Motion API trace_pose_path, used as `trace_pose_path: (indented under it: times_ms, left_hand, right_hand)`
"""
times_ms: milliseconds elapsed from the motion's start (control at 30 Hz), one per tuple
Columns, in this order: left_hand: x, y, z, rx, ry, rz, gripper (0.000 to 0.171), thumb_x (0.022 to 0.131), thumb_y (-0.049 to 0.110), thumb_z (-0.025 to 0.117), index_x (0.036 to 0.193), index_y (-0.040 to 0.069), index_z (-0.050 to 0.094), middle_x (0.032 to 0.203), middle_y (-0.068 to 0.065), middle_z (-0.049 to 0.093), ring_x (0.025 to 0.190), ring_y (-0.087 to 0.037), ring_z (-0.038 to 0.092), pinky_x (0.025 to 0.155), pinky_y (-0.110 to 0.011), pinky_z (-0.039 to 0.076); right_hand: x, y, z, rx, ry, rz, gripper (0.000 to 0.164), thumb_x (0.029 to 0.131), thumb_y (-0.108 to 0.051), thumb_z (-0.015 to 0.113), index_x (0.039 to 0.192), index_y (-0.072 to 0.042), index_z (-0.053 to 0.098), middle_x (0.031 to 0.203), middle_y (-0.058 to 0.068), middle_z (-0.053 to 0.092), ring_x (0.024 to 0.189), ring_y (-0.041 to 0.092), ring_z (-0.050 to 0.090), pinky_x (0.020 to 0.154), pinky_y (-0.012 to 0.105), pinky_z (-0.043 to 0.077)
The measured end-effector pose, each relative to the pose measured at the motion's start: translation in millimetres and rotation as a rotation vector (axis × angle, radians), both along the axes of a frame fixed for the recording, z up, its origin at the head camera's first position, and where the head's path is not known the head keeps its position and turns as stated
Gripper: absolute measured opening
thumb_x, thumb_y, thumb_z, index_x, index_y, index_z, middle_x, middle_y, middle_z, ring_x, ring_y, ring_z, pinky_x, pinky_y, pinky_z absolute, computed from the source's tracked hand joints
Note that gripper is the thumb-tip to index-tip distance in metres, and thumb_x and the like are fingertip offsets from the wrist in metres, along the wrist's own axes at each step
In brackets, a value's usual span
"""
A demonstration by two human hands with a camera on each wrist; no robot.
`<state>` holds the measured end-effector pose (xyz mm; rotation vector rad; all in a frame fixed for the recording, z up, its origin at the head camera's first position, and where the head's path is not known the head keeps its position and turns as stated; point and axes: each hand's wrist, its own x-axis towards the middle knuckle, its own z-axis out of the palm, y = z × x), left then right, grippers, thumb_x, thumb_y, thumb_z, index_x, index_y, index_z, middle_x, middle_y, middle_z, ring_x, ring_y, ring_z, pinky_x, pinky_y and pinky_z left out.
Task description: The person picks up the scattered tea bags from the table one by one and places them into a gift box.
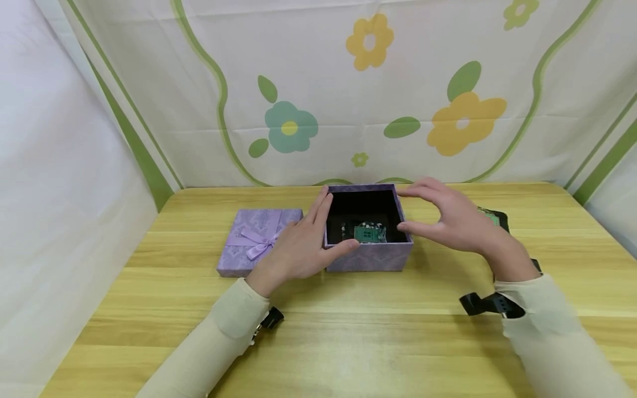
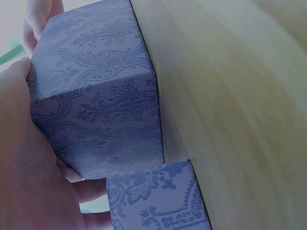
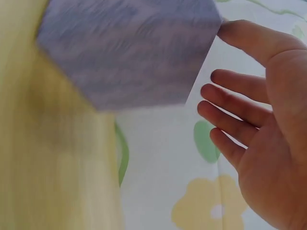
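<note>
A purple patterned gift box (image 1: 369, 257) stands uncovered on the table, its dark inside facing up. A small green piece (image 1: 367, 234) in what looks like shiny clear wrap lies in it. My left hand (image 1: 303, 249) rests along the box's left side, fingers extended, thumb near the front rim; the left wrist view shows the thumb at a box corner. My right hand (image 1: 450, 221) is spread at the right side, with its thumb at the rim; in the right wrist view its other fingers stand apart from the box. The matching lid (image 1: 244, 240) with a ribbon bow lies left, partly behind my left hand.
Behind my right wrist is a green and black item (image 1: 499, 218), mostly hidden. A white curtain (image 1: 338, 110) with flower prints hangs at the back edge of the wooden table (image 1: 358, 342). Black straps (image 1: 492, 304) are on the wrists.
</note>
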<state>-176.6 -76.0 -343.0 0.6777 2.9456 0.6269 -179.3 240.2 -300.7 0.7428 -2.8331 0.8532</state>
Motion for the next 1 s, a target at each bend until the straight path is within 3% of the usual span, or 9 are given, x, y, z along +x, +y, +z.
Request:
trace_pose_path:
  times_ms: [300, 500, 700, 1000]
  left_hand:
    - [1.8, -4, 0.4, 0.008, -0.002, 0.006, 0.114, 0.09, 0.094, 0.037, 0.172, 0.029, -0.009, 0.178, 0.017, -0.016, 0.13, -0.033, 0.068, 0.116, -0.066, 0.042]
    - [1.5, -3, -1.8, 0.007, 0.005, 0.002, 0.114, 0.09, 0.095, 0.036, 0.171, 0.03, -0.01, 0.177, 0.018, -0.017, 0.123, -0.032, 0.071, 0.112, -0.063, 0.046]
    - [1.1, -1, -2.2, 0.007, 0.019, -0.007, 0.113, 0.091, 0.094, 0.036, 0.172, 0.028, -0.009, 0.179, 0.014, -0.013, 0.117, -0.031, 0.073, 0.107, -0.062, 0.05]
    - [1.4, 0, -0.9, 0.012, 0.017, -0.005, 0.113, 0.091, 0.093, 0.037, 0.172, 0.028, -0.008, 0.18, 0.013, -0.012, 0.121, -0.032, 0.072, 0.107, -0.061, 0.05]
  right_hand:
    - [17.1, 41, -7.4, -0.013, 0.041, -0.077, 0.058, 0.093, -0.031, 0.085, 0.146, -0.018, 0.065, 0.145, 0.007, 0.062, 0.138, 0.037, 0.055, 0.109, 0.062, 0.043]
    - [28.2, 69, -11.2, 0.033, 0.064, -0.119, 0.061, 0.09, -0.031, 0.087, 0.145, -0.017, 0.065, 0.146, 0.008, 0.06, 0.136, 0.038, 0.054, 0.103, 0.06, 0.042]
    - [40.7, 105, -21.0, 0.109, 0.006, -0.165, 0.063, 0.089, -0.032, 0.088, 0.146, -0.017, 0.064, 0.143, 0.008, 0.06, 0.132, 0.038, 0.055, 0.099, 0.056, 0.042]
    - [52.0, 141, -36.9, 0.21, -0.094, -0.21, 0.074, 0.09, -0.037, 0.087, 0.151, -0.007, 0.057, 0.147, 0.024, 0.051, 0.127, 0.052, 0.052, 0.087, 0.069, 0.045]
